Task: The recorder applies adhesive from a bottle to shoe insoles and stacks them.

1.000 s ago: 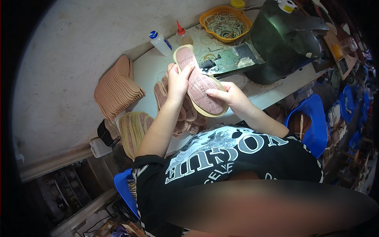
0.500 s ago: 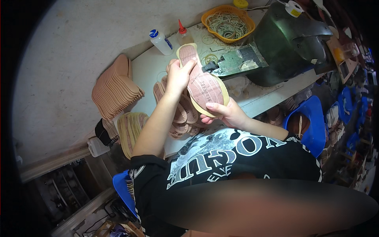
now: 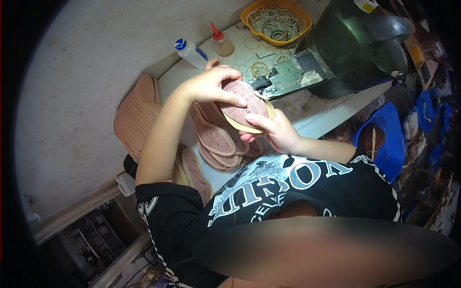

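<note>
With our left grip [image 3: 207, 86] and right grip [image 3: 282, 133] both pinching the insole [image 3: 236, 114] just beside the machine [image 3: 353, 60], above the bench [image 3: 314, 120], we do best to press lightly, guiding its edge evenly without buckling.

A white bench [image 3: 345, 104] on my remote feed, a heap of pinkish sole-shaped pieces [image 3: 218, 139] toward its near side, a blue-capped bottle [image 3: 193, 55] beside a red-tipped bottle [image 3: 223, 45], loose thin bands [image 3: 258, 69], an orange basket [image 3: 248, 25] at the back, a bulky dark green machine [image 3: 360, 53] to my right.
</note>
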